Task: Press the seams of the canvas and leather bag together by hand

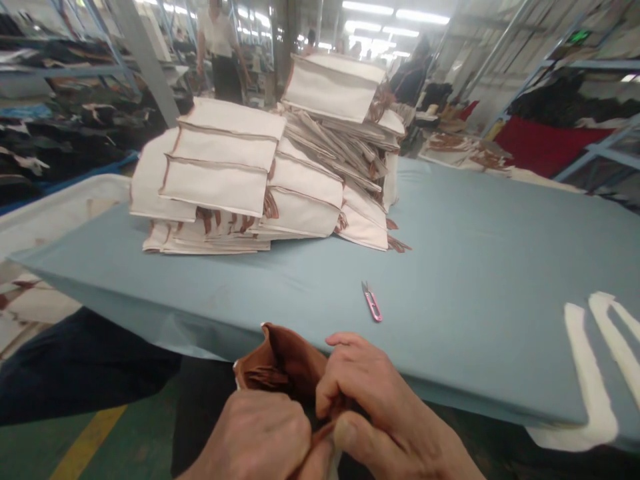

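A brown-lined fabric bag [297, 353] with a pale outer edge is held low at the table's near edge, its mouth gaping upward. Closed in a fist, my left hand [265, 427] grips the rim at the near side. My right hand [375, 407] pinches the same rim between thumb and fingers, close beside the left. Brown strips [267, 377] show inside the bag. Its lower part is hidden behind my hands. Pink-handled thread snips [372, 303] lie on the table beyond my right hand, touched by neither hand.
Cream fabric bags [215, 177] with brown trim are piled at the back of the blue-covered table [475, 280]. White fabric strips [585, 373] hang over the right edge. A white bin [95, 190] stands at left. A person [220, 50] stands in the background.
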Tool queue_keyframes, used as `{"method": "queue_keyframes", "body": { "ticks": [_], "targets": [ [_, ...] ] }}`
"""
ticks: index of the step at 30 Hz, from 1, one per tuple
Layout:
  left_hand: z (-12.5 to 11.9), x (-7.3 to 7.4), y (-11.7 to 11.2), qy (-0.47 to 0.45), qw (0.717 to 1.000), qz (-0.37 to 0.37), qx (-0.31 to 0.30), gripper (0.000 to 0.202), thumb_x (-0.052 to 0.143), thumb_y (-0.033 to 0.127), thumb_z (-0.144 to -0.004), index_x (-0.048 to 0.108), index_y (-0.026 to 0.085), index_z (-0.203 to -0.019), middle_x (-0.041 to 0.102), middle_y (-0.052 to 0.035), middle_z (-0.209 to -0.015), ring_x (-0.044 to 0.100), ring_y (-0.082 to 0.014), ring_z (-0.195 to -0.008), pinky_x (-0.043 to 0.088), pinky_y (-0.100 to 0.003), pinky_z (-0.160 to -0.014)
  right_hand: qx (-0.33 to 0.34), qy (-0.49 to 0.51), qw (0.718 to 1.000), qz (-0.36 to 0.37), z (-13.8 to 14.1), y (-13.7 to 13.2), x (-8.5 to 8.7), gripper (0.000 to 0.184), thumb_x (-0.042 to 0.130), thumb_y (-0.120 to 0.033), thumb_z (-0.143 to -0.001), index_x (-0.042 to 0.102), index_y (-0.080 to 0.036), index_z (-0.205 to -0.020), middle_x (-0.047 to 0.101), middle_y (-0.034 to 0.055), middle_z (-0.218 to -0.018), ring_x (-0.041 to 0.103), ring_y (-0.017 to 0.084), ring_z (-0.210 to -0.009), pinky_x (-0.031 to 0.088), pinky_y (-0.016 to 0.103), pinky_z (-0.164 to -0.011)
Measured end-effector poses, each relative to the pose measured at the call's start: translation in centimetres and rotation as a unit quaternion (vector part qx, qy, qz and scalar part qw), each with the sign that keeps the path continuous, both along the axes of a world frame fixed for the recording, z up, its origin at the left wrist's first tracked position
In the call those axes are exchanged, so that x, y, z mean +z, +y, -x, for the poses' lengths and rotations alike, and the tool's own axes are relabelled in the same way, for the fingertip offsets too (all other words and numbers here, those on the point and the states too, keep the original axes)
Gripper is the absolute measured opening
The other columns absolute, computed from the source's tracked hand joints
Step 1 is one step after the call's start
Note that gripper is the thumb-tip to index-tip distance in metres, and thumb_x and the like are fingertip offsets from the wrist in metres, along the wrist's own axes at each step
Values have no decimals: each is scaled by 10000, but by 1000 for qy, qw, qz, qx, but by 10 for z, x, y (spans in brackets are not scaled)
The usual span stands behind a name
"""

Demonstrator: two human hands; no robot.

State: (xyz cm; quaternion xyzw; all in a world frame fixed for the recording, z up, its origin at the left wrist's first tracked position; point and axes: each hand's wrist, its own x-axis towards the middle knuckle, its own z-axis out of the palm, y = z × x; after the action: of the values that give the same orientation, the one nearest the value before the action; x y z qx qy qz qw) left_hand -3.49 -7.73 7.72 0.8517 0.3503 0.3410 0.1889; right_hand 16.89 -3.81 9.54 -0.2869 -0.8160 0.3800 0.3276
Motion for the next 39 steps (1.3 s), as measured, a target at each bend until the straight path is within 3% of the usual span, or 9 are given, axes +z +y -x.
{"method": "queue_keyframes", "body": {
  "ticks": [4,8,12,15,18,22,25,33,39],
  "targets": [
    [2,-6,10,-10,1000,-14,11,321,487,118,-962,425,233,-669,530,48,-528,485,-114,-453,309,-280,-485,12,-65,998,-22,11,3,6,469,394,-505,-1093,583,-214,-776,625,-6,-706,540,155,-663,403,302,-686],
    [8,-9,20,0,999,10,39,350,606,167,-888,381,219,-624,466,75,-528,399,-96,-472,242,-273,-499,41,-114,990,67,22,13,3,375,579,-328,-1007,494,-211,-662,497,-63,-623,449,102,-563,312,255,-569],
    [27,-9,32,-8,980,197,11,597,777,597,-791,371,209,-587,349,91,-567,325,-106,-542,199,-253,-494,58,-79,993,68,21,13,4,350,559,-250,-1005,462,-214,-671,453,-71,-618,420,92,-563,307,238,-573],
    [45,-6,41,-80,941,323,-61,646,423,765,-955,529,197,-665,473,49,-641,425,-137,-602,330,-243,-545,32,-58,997,47,11,11,16,319,504,-219,-1008,444,-218,-695,459,-61,-634,425,99,-581,323,238,-597],
    [53,3,43,-123,923,353,-92,722,169,664,-1059,610,181,-752,587,1,-719,527,-164,-673,438,-255,-649,-5,-71,996,55,-3,14,24,321,487,-257,-1031,451,-218,-715,481,-51,-654,439,110,-605,340,236,-606],
    [49,20,42,-108,934,325,-102,519,260,437,-1070,603,197,-763,600,18,-755,514,-156,-710,429,-244,-694,-59,-103,989,94,-14,25,9,377,467,-363,-1049,440,-220,-701,440,-49,-652,411,123,-613,336,245,-591],
    [44,29,47,-79,945,302,-96,293,387,339,-935,583,200,-769,571,26,-751,508,-160,-733,401,-244,-683,-88,-120,982,118,-14,32,-12,418,443,-438,-1057,449,-219,-701,414,-52,-651,403,130,-622,341,253,-597],
    [40,24,48,-10,959,280,-53,66,499,229,-682,546,201,-720,568,32,-700,498,-153,-701,380,-240,-656,-91,-100,983,126,-18,33,-33,432,423,-476,-1086,479,-210,-751,441,-45,-696,415,136,-666,350,265,-636],
    [37,27,49,41,947,317,-41,165,511,180,-834,674,180,-802,673,19,-751,577,-152,-734,407,-226,-668,-100,-89,982,131,-29,36,-44,422,424,-469,-1084,474,-218,-748,429,-49,-685,411,139,-652,339,258,-614]
  ]
}}
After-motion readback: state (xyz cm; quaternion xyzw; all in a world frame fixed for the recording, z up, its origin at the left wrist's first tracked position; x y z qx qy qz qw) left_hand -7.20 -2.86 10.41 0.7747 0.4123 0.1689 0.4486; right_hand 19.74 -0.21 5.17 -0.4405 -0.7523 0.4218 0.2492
